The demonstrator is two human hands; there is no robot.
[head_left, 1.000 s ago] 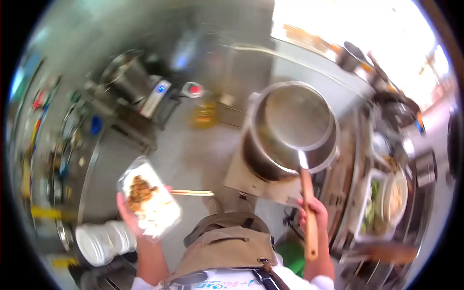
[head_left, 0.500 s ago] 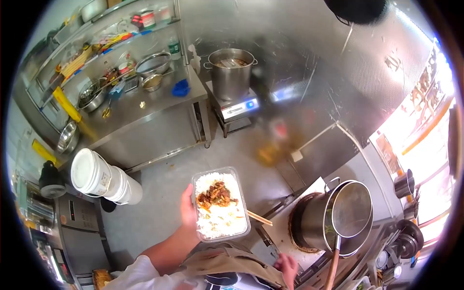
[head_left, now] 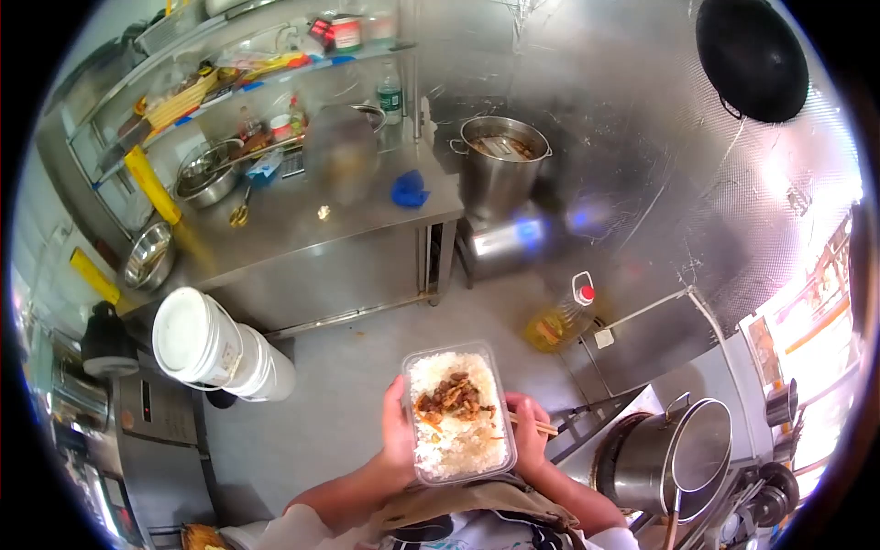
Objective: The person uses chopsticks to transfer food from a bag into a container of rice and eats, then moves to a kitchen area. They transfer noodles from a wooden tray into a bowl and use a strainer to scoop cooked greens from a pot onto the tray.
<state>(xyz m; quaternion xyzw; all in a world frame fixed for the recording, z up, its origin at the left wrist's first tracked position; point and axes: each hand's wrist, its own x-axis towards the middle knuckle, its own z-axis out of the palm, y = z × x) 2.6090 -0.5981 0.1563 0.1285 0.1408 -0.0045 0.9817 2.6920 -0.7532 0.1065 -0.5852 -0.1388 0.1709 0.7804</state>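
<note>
A clear plastic takeaway container [head_left: 460, 412] of white rice, topped in the middle with dark brown cooked pieces [head_left: 454, 400], sits in front of my body. My left hand [head_left: 397, 431] grips its left side, thumb along the edge, the other fingers hidden underneath. At the container's right side is my right hand [head_left: 529, 435], fingers curled around a pair of wooden chopsticks [head_left: 544, 427] that stick out to the right. Whether these fingers also press on the container is hard to make out.
White buckets [head_left: 188, 335] stand on the floor at left. A steel counter [head_left: 302, 229] and a stockpot [head_left: 500, 170] are ahead. An oil jug [head_left: 559, 321] stands by the wall. A large pot [head_left: 642, 458] with a strainer [head_left: 702, 445] is at right.
My right hand has come up from the lower right to the container and closed on the chopsticks. My left hand still holds the container. The view has shifted, moving the surroundings.
</note>
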